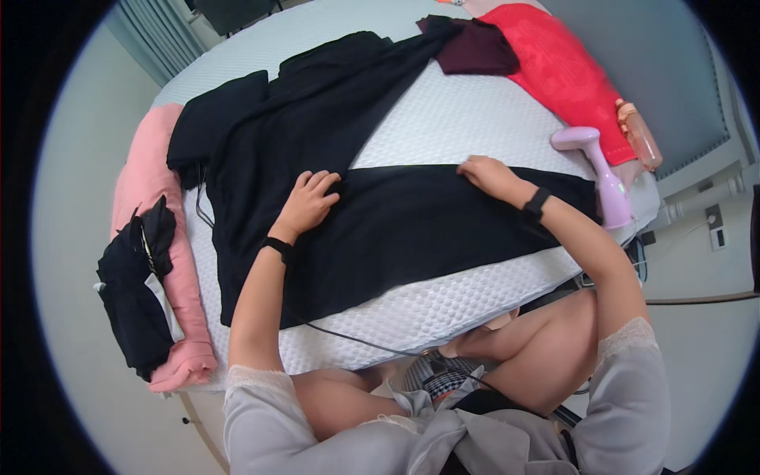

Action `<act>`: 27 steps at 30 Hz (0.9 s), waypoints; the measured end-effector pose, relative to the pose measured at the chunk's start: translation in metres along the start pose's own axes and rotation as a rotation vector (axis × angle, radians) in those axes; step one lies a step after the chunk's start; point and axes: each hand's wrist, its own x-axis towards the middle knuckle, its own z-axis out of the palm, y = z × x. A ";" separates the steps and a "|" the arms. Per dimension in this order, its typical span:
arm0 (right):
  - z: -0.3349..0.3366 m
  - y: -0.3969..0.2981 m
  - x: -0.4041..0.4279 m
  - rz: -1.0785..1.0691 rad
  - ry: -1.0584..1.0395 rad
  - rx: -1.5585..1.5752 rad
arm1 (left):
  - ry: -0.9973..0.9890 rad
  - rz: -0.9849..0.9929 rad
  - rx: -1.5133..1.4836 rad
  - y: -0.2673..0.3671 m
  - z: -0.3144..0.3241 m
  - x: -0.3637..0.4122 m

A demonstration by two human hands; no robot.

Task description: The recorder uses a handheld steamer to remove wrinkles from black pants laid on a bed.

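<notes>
A pair of black trousers [409,231] lies spread over the white quilted mattress [457,119]. One leg runs along the mattress's front edge, and the other slants up toward the far right. My left hand [310,202] rests on the black cloth where the two legs part, its fingers spread and slightly bent. At the upper edge of the nearer leg is my right hand [491,177], fingertips curled down at the cloth. Whether they pinch the fabric is hidden. Both wrists wear black bands.
A lilac handheld garment steamer [605,178] stands near the right end of the trousers, beside a pink bottle [638,133]. Red fabric [558,71] and folded maroon cloth [478,47] lie beyond. At left, dark clothes [133,297] rest on a pink rolled quilt [145,154]. A thin black cable [368,343] crosses the front.
</notes>
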 end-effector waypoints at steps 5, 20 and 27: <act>0.025 -0.058 0.032 -0.174 0.141 0.028 | 0.069 -0.087 0.021 -0.002 0.012 -0.013; 0.051 -0.071 0.027 -0.241 0.027 0.205 | 0.274 -0.528 -0.271 -0.002 0.025 -0.003; 0.042 -0.066 0.044 0.027 0.125 0.184 | -0.063 -0.477 -0.233 -0.011 0.017 0.014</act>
